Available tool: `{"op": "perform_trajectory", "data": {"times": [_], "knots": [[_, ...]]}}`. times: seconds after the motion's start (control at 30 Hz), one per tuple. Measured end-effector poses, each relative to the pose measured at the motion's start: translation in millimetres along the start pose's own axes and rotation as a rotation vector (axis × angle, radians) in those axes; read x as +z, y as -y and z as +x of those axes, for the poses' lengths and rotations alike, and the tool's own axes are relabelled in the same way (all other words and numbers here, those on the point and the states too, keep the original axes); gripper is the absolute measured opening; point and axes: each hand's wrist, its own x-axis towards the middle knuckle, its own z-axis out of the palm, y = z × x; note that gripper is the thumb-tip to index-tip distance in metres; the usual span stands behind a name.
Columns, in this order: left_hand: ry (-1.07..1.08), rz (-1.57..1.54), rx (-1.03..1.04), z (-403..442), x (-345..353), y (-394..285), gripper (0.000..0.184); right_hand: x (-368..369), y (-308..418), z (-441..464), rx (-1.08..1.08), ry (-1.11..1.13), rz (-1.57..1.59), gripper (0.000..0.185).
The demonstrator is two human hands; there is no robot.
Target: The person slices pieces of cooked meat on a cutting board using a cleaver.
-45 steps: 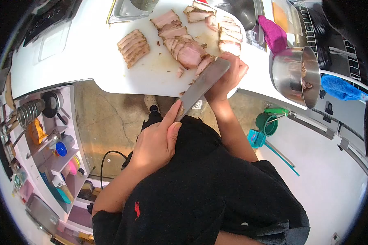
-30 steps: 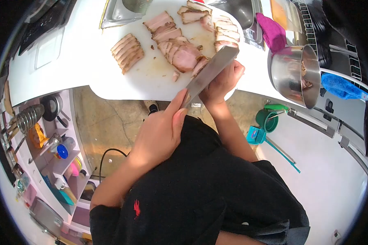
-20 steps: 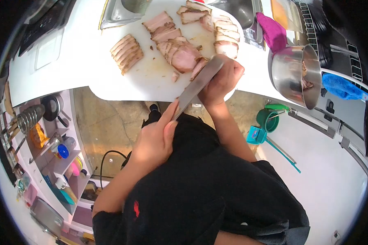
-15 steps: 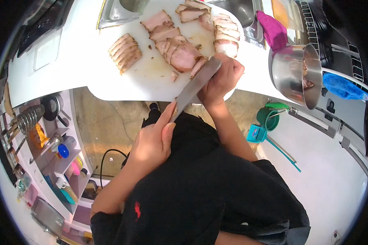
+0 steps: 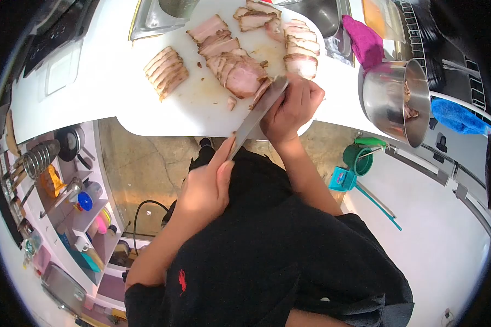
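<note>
My left hand is closed round the handle of a kitchen knife, its long blade slanting up and right over the cutting board's near edge. Just right of the blade, my right hand is curled closed on a piece of pork, mostly hidden by the fingers and blade. A cut slice leans along the blade's left side. Browned pork slices lie overlapping in a row beyond it on the white cutting board. A small scrap rests nearby.
More sliced pork lies in stacks at the left, far side and right of the board. A steel bowl holding meat scraps, a magenta cloth and a blue cloth are to the right. Sink basins lie behind.
The knife blade has shifted slightly down and left and tilted more edge-on. My right hand has barely moved beside it. The pork stacks stay in place.
</note>
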Motion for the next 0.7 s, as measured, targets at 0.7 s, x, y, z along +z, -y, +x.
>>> {"op": "perform_trajectory", "data": {"times": [0.7], "knots": [[0.002,-0.013,-0.087,4,-5,-14,0.039,2,-1,-1,-0.01,0.014,0.009,0.013]]}}
